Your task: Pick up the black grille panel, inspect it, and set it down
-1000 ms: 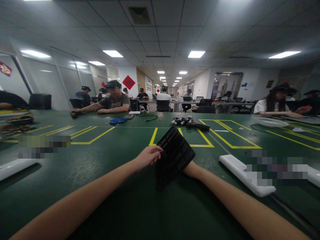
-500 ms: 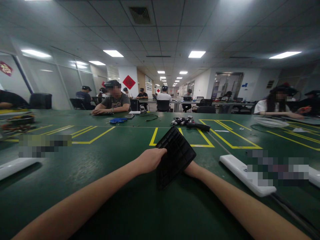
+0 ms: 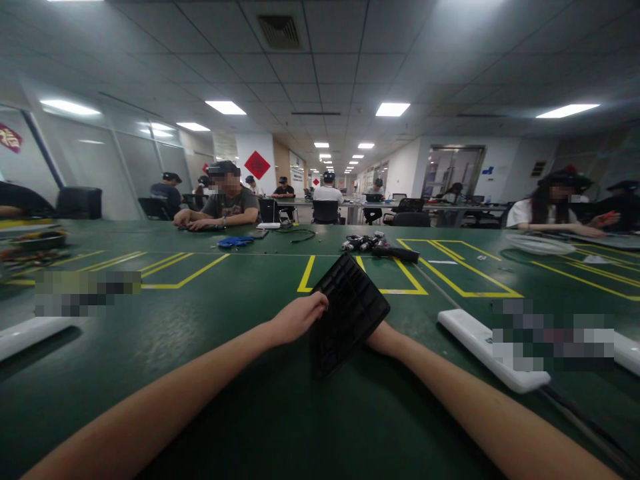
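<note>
A black tray with raised ribs dividing it into compartments [image 3: 350,313] is held up at a tilt above the green table, its ribbed face turned toward me. My left hand [image 3: 303,317] is closed at the tray's left edge, thumb and fingers pinched together against it. I cannot see whether anything small lies between those fingertips. Behind the lower right side of the tray, my right hand [image 3: 383,339] supports it. The tray hides most of that hand's fingers. The compartments are dark, and their contents cannot be made out.
Beyond the tray lie a cluster of metal-and-black parts [image 3: 367,241] and a black cylindrical handle [image 3: 397,254]. A white power strip [image 3: 493,350] with a cable is at right, another white strip [image 3: 35,333] at left. Blue gloves [image 3: 235,241] lie farther back. Co-workers sit across the table.
My left fingertips have shifted slightly left along the tray, with the fingers curled differently. The tray and my right hand have stayed nearly still. A co-worker's hands across the table have moved left.
</note>
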A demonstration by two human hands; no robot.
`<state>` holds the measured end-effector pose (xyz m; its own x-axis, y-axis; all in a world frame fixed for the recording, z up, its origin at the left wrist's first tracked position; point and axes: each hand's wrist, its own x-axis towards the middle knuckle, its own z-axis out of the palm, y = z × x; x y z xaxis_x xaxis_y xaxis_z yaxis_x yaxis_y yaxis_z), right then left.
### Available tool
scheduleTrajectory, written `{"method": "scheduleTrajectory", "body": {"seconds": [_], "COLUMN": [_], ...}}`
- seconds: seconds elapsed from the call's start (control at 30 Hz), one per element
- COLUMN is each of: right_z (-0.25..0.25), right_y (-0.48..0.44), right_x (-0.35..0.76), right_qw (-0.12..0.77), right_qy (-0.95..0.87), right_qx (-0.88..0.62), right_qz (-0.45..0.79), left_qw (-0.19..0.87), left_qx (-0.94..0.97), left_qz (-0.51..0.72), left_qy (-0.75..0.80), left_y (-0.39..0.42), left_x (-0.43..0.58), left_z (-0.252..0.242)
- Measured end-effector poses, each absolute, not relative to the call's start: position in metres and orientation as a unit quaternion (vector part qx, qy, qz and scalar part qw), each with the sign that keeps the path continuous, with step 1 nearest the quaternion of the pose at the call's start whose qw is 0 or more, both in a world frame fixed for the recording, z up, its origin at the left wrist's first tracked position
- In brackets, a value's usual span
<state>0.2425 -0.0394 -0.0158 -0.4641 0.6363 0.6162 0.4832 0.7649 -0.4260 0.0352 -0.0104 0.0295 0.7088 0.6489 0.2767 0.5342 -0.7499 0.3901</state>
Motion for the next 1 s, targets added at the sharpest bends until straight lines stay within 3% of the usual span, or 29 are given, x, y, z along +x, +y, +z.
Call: {"method": "scheduleTrajectory", "body": {"seconds": [0.63,0.73,0.9,1.0], "right_z": [-0.024,-0.024,-0.025,-0.027], "right_y": [-0.035,-0.034,-0.031,-0.029], "right_x": [0.248,0.249,0.251,0.251], "right_qw": [0.39,0.386,0.372,0.382], "right_qy": [-0.842,-0.848,-0.866,-0.859], "right_qx": [-0.356,-0.349,-0.329,-0.335], "right_qz": [0.106,0.099,0.061,0.068], "left_qw": [0.174,0.285,0.605,0.639], "left_qx": [0.892,0.843,0.578,0.542], "left_qz": [0.266,0.294,0.371,0.359], "left_qy": [0.322,0.349,0.403,0.411], "left_y": [-0.011,-0.01,-0.005,-0.003], "left_x": [0.042,0.046,0.057,0.058], "left_z": [0.03,0.026,0.022,0.024]}}
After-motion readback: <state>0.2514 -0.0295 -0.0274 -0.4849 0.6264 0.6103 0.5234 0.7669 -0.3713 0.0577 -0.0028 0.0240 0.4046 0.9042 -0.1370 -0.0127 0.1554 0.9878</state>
